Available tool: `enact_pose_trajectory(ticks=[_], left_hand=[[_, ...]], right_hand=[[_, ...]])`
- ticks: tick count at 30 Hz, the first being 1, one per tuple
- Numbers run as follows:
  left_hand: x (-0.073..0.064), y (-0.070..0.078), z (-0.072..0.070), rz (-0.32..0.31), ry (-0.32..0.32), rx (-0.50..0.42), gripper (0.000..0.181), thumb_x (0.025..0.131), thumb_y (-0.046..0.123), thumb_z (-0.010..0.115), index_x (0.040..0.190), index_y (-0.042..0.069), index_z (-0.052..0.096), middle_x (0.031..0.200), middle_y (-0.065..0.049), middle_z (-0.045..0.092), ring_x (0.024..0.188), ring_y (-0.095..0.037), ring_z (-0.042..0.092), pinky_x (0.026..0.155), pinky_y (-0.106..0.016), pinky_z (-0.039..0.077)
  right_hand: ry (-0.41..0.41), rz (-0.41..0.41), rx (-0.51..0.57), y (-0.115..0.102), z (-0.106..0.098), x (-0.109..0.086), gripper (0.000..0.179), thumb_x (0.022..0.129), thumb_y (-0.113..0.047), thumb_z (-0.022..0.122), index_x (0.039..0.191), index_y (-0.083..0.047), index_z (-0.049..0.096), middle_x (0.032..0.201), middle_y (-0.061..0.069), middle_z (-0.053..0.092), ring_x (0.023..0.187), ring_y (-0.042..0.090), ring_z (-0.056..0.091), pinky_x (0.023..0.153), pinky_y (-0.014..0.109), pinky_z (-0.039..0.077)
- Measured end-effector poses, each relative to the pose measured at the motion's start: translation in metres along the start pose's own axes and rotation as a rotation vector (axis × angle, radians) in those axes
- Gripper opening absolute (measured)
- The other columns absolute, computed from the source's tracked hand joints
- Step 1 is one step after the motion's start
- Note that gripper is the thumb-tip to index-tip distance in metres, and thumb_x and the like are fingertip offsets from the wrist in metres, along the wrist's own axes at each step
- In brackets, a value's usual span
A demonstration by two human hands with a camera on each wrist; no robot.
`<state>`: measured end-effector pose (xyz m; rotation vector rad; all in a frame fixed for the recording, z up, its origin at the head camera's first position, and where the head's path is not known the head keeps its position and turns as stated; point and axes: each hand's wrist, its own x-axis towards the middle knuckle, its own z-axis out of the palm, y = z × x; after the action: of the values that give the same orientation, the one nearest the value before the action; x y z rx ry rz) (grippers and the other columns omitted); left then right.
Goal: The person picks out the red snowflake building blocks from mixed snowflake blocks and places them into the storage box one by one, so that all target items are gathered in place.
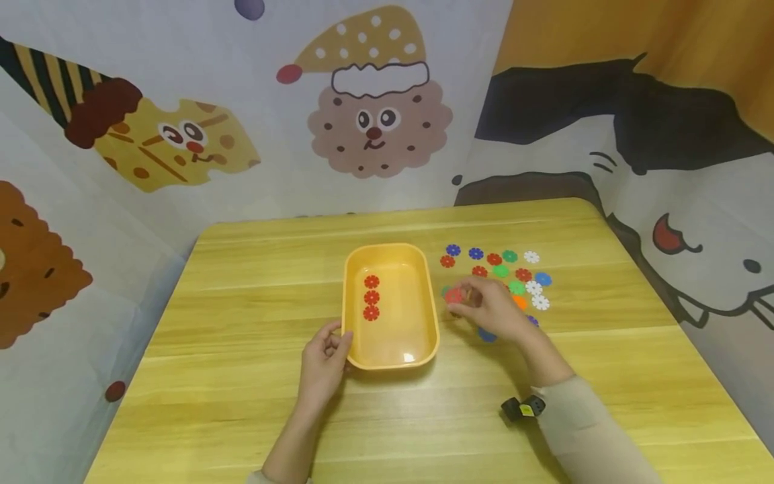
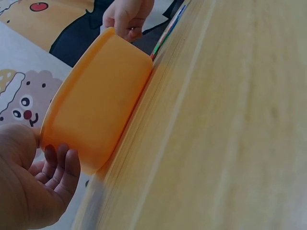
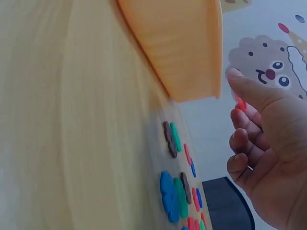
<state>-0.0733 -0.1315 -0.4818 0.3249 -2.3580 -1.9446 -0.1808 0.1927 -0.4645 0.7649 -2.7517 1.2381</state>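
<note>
A yellow-orange plastic tray (image 1: 404, 323) lies on the table, with three red snowflake discs (image 1: 371, 297) in a column on the left of its floor. My left hand (image 1: 323, 363) grips the tray's near-left rim, thumb on the edge and fingers against the outer wall; the left wrist view shows this hand (image 2: 41, 182) at the tray wall (image 2: 103, 96). To the right of the tray, my right hand (image 1: 496, 312) pinches a red snowflake disc (image 1: 453, 296) above the table. In the right wrist view that disc (image 3: 241, 103) shows partly between thumb and fingers.
Many loose snowflake discs in blue, red, green, white and orange, among them a white disc (image 1: 541, 302), lie right of the tray, some hidden under my right hand. A small black object (image 1: 523, 407) is beside my right sleeve. The wooden table (image 1: 242, 282) meets a cartoon-printed backdrop.
</note>
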Motion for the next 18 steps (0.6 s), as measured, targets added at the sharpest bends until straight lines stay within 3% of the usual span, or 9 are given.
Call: enact_pose_trajectory(ticks=[9,15,18], left_hand=[[0.001,0.001,0.0,-0.03,0.004,0.019,0.04,0.1,0.014,0.066,0.136,-0.001,0.057,0.082,-0.017,0.064,0.057,-0.015,0.059,0.051,-0.026,0.057],[-0.006,0.022,0.001,-0.046,-0.001,0.023,0.037,0.1,0.008,0.063,0.134,-0.005,0.057,0.082,-0.02,0.062,0.057,-0.015,0.058,0.053,-0.028,0.058],[-0.004,0.015,0.002,-0.04,0.005,0.03,0.037,0.101,0.009,0.064,0.134,-0.004,0.057,0.081,-0.017,0.062,0.057,-0.014,0.058,0.052,-0.028,0.058]], right_hand=[[0.02,0.017,0.077,-0.02,0.01,0.012,0.045,0.086,-0.027,0.083,0.119,-0.001,0.067,0.076,-0.001,0.058,0.065,0.016,0.051,0.054,0.024,0.047],[0.021,-0.047,0.117,-0.033,0.022,0.018,0.038,0.084,-0.02,0.084,0.113,-0.002,0.069,0.077,-0.002,0.058,0.065,0.015,0.053,0.056,0.023,0.049],[-0.002,-0.047,0.123,-0.04,0.028,0.02,0.034,0.083,-0.02,0.085,0.11,-0.005,0.07,0.078,-0.002,0.059,0.066,0.015,0.053,0.056,0.023,0.05]])
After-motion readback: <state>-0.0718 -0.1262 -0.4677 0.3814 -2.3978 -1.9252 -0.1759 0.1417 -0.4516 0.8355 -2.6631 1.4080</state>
